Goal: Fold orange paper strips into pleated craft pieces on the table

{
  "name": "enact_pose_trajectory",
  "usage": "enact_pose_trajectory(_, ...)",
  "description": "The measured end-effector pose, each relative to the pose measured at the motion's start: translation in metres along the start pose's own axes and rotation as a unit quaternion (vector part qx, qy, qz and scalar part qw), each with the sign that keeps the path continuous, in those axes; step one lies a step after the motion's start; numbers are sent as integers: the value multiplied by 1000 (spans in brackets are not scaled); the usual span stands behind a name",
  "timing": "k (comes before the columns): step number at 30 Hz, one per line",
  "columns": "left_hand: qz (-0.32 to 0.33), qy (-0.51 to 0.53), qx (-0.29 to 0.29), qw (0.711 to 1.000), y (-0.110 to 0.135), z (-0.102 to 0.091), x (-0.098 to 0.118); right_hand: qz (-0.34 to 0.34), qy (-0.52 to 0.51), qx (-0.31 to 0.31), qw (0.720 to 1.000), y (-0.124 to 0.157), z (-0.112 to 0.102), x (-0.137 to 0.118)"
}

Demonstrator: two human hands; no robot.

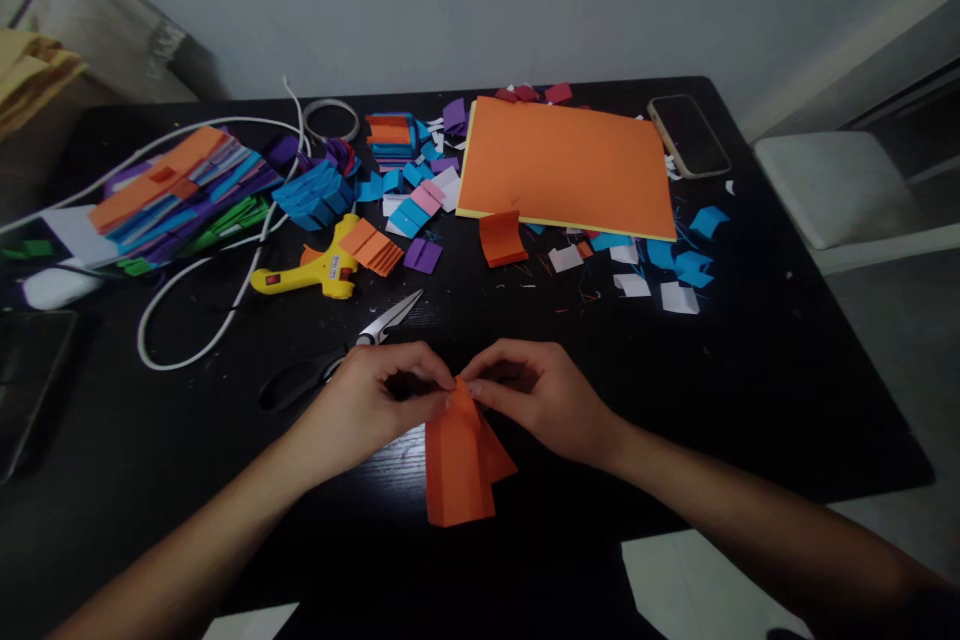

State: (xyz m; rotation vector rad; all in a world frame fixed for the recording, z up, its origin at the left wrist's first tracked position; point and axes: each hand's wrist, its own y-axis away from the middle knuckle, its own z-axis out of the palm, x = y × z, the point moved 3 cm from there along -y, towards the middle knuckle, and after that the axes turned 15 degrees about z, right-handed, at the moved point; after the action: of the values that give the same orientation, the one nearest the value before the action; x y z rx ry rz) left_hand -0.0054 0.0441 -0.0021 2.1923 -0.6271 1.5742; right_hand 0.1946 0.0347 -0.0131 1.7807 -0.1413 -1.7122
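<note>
Near the front of the black table, a folded piece of orange paper (pixel 459 470) hangs between both hands, creased lengthwise, with a second flap showing at its right. My left hand (pixel 382 395) pinches its top edge between thumb and fingers. Right beside it, my right hand (pixel 536 395) pinches the same top edge, the fingertips of both hands almost meeting. Scissors (pixel 382 320) with black handles lie partly open behind my left hand, which covers some of them. A small curled orange paper piece (pixel 502 238) rests farther back.
A large orange sheet (pixel 570 165) sits at the back, with a phone (pixel 688 135) at its right. Left of it are a yellow glue gun (pixel 311 272), folded paper stacks (pixel 180 185) and a looping white cable (pixel 150 320). Paper scraps (pixel 679 298) lie about. A white chair (pixel 832 185) stands right.
</note>
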Motion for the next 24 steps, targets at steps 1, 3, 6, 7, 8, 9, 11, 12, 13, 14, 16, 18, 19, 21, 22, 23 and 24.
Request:
enact_pose_trajectory(1, 2, 0, 0, 1000, 0, 0, 0, -1, 1, -2, 1000, 0, 0, 0)
enact_pose_trajectory(3, 3, 1, 0, 1000, -1, 0, 1, -6, 4, -8, 1000, 1, 0, 0)
enact_pose_trajectory(6, 7, -3, 3, 1000, -1, 1, 3, -10, 4, -11, 1000, 0, 1, 0)
enact_pose_trajectory(7, 12, -6, 5, 1000, -2, 1, 4, -9, -3, -12, 1000, 0, 1, 0)
enact_pose_trajectory(8, 22, -12, 8, 1000, -2, 0, 4, -7, -13, -15, 1000, -1, 1, 1)
enact_pose_trajectory(9, 35, -21, 11, 999, -2, 0, 5, -4, -24, -18, 1000, -1, 1, 1)
enact_pose_trajectory(11, 64, -43, 16, 997, -3, 0, 7, 5, -44, -22, 999, -2, 0, 2)
enact_pose_trajectory(12, 75, -54, 17, 996, -3, 0, 7, 10, -49, -23, 998, -3, 0, 3)
enact_pose_trajectory(13, 82, -61, 17, 995, -2, -1, 7, 14, -51, -25, 998, -3, 0, 3)
enact_pose_trajectory(14, 86, -65, 17, 994, -2, -1, 6, 17, -53, -26, 998, -3, 0, 3)
enact_pose_trajectory(16, 87, -65, 18, 994, -2, -1, 5, 24, -58, -33, 997, -2, -1, 3)
enact_pose_trajectory(18, 82, -61, 18, 995, -2, -1, 4, 34, -61, -37, 997, -2, -1, 3)
enact_pose_trajectory(19, 80, -59, 16, 995, -2, -1, 4, 39, -63, -38, 997, -2, -1, 3)
enact_pose_trajectory(21, 75, -57, 11, 996, -2, -1, 3, 45, -62, -39, 996, -2, -1, 3)
enact_pose_trajectory(22, 73, -57, 9, 996, -2, -1, 3, 46, -61, -39, 996, -2, -1, 3)
enact_pose_trajectory(23, 71, -58, 8, 996, -2, -1, 4, 45, -59, -38, 997, -2, -1, 3)
enact_pose_trajectory(24, 68, -59, 7, 996, -2, -1, 4, 44, -54, -36, 997, -2, -1, 3)
